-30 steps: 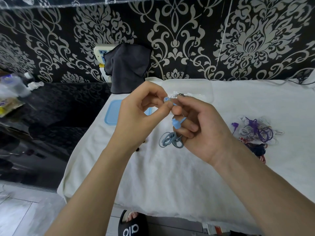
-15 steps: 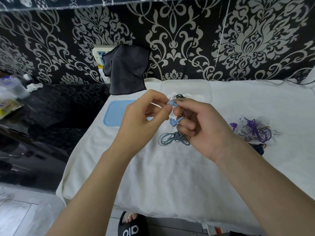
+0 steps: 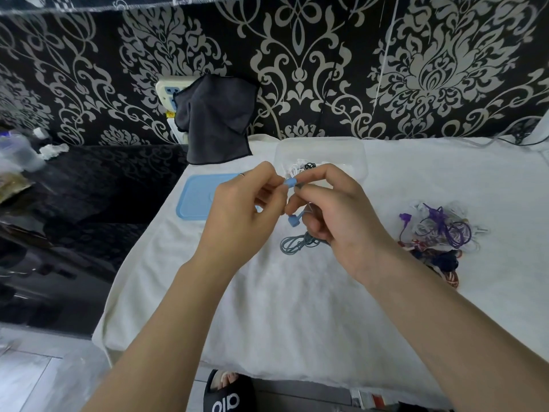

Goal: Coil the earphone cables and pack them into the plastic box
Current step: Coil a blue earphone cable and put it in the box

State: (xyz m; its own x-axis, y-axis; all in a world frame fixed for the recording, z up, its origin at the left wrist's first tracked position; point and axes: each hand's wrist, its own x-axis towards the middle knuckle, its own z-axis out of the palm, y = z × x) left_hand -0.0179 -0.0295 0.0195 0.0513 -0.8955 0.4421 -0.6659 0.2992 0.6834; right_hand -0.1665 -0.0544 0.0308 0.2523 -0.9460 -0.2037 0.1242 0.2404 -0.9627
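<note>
Head view: I'm mid-coil on the blue earphone cable (image 3: pixel 298 242), above the counter (image 3: pixel 297 307). My left hand (image 3: pixel 240 215) pinches one earbud (image 3: pixel 290 182); my right hand (image 3: pixel 338 215) grips the cable. Next I should finish winding, then drop it into the plastic box (image 3: pixel 320 150) behind.

One camera only, worn on the person's head, wide-angle, looking forward and down. It sits close over the hands, both forearms running in from the bottom edge. The cloth-covered table (image 3: pixel 297 307) fills the middle, the patterned wall (image 3: pixel 326 69) curves across the top, and a slipper (image 3: pixel 227 395) on the floor shows at the bottom edge.
</note>
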